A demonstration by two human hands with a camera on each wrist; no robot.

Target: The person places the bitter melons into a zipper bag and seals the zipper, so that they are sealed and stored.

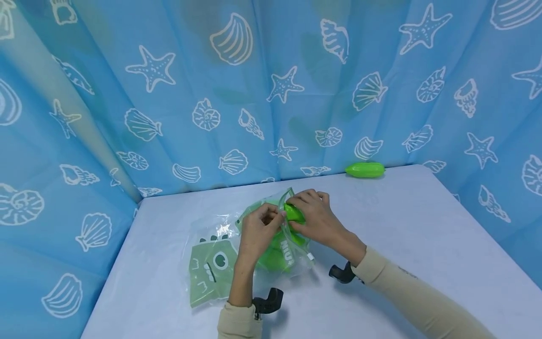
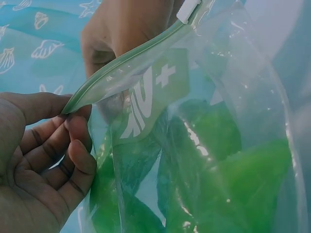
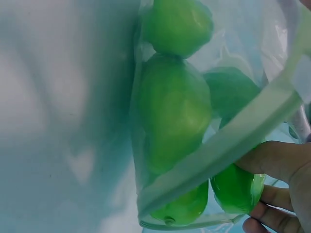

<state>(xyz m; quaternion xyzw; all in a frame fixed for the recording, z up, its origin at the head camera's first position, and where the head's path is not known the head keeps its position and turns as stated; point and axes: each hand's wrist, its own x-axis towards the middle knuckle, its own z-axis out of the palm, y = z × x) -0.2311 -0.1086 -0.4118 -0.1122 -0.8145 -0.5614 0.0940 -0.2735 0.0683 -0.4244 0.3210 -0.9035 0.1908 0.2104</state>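
A clear slider-zip bag (image 1: 271,252) with green print lies tilted on the table, its mouth toward the right. My left hand (image 1: 259,231) pinches the zip edge of the mouth between thumb and fingers, plainly seen in the left wrist view. At the opening my right hand (image 1: 317,217) grips a glossy green toy vegetable (image 3: 238,189), long and rounded; its exact kind is unclear. In the right wrist view it sits partly inside the mouth, thumb on one side and fingers on the other. Several smooth green toy pieces (image 3: 175,107) show through the plastic. The white slider (image 2: 188,10) is at one end of the zip.
A second clear bag with a green dinosaur face (image 1: 211,268) lies flat at the left, partly beneath the left forearm. One long green cucumber-like toy (image 1: 365,170) lies at the table's back edge. A blue shell-print curtain (image 1: 254,94) hangs behind the white table (image 1: 406,245).
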